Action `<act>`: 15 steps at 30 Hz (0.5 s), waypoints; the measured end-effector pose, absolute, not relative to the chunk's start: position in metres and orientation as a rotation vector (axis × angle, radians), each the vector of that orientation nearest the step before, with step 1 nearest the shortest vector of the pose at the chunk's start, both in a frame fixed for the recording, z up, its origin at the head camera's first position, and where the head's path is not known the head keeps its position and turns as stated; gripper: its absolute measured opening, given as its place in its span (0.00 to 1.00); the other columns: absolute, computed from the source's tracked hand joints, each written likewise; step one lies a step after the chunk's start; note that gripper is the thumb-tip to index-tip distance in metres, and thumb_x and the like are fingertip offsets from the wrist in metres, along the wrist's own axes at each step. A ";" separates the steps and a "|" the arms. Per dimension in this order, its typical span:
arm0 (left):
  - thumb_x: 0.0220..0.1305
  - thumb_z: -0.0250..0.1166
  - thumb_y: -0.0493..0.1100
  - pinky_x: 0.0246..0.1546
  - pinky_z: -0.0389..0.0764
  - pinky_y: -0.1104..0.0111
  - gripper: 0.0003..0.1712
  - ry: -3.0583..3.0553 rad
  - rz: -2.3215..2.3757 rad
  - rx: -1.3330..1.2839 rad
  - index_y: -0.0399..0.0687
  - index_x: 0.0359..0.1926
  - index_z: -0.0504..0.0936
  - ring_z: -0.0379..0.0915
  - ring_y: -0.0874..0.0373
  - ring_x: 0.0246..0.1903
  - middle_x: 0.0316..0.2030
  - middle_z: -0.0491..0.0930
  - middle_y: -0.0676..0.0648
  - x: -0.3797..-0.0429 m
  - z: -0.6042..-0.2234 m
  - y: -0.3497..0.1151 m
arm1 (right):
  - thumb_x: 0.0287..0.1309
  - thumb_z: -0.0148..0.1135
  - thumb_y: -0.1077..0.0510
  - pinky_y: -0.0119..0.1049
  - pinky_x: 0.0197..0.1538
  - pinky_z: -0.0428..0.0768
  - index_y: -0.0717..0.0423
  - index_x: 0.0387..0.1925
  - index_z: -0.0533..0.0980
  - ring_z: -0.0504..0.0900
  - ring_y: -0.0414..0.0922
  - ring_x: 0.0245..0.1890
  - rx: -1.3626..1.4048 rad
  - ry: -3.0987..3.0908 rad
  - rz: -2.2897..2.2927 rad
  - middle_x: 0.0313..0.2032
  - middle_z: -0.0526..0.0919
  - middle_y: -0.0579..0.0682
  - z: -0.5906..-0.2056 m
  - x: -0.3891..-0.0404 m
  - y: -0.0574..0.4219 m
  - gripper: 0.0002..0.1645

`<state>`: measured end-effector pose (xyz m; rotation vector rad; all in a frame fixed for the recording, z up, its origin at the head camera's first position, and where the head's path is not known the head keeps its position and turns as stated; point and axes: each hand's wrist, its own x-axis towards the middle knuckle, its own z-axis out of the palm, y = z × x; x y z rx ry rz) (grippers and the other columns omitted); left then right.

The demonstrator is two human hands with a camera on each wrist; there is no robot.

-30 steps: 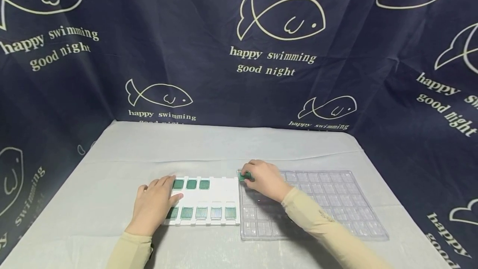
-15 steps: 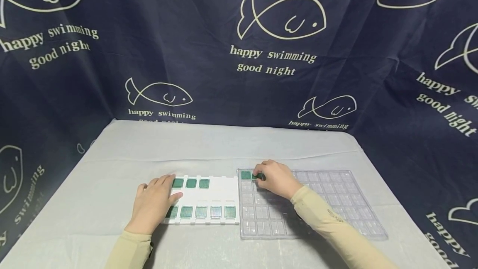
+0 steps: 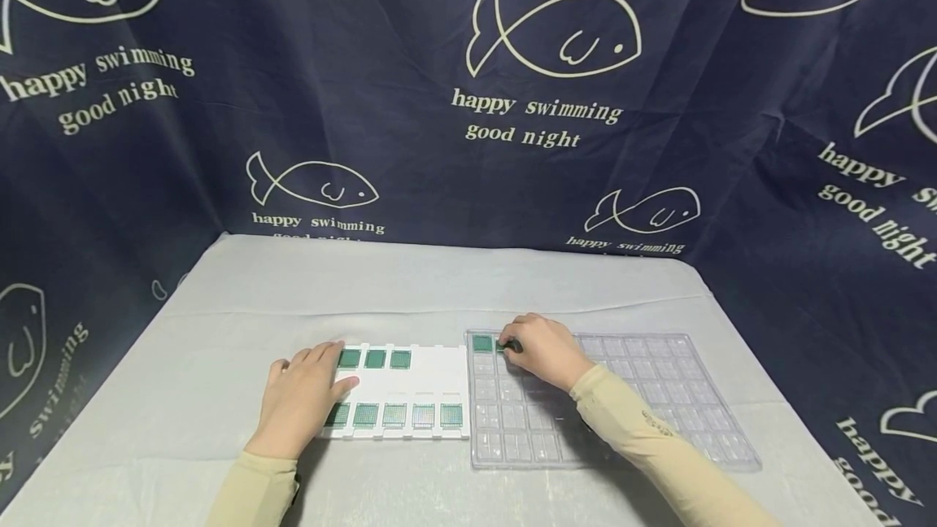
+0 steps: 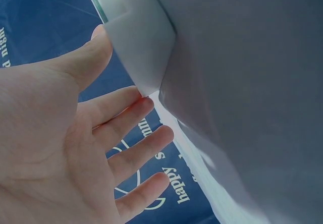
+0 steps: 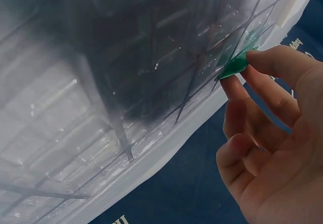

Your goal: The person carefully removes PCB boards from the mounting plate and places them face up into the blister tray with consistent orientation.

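Left hand (image 3: 302,401), fingers extended, presumably steadies white holder (image 3: 439,372); right hand (image 3: 545,350) pinches green board (image 5: 234,67) at far left of clear tray (image 3: 505,467).

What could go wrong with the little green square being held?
It might slip, since the right hand pinches it with just the fingertips. The green square could also settle crooked in the clear tray or bump the other green square close by. And if the left hand pushed the white tray, it might jog the clear one.
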<state>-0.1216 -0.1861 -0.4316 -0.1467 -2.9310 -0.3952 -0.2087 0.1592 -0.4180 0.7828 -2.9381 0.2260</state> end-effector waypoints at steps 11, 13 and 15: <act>0.62 0.71 0.55 0.55 0.69 0.43 0.37 -2.930 -0.390 -0.145 0.40 0.67 0.75 0.75 0.38 0.61 0.63 0.79 0.38 -0.122 -0.433 -0.185 | 0.54 0.76 0.57 0.44 0.47 0.86 0.47 0.39 0.88 0.88 0.46 0.44 0.768 -2.926 0.233 0.40 0.90 0.44 -0.420 -0.211 0.160 0.09; 0.62 0.71 0.55 0.55 0.69 0.43 0.37 -2.927 -0.389 -0.144 0.40 0.67 0.76 0.75 0.39 0.61 0.63 0.79 0.39 -0.122 -0.433 -0.185 | 0.54 0.76 0.57 0.44 0.47 0.86 0.47 0.39 0.88 0.88 0.46 0.44 0.764 -2.925 0.238 0.40 0.90 0.44 -0.420 -0.211 0.160 0.09; 0.63 0.71 0.55 0.55 0.69 0.43 0.37 -2.928 -0.388 -0.145 0.40 0.67 0.76 0.75 0.39 0.61 0.63 0.79 0.39 -0.122 -0.433 -0.185 | 0.54 0.76 0.57 0.44 0.47 0.86 0.47 0.39 0.88 0.88 0.46 0.44 0.762 -2.924 0.240 0.41 0.90 0.44 -0.421 -0.212 0.159 0.09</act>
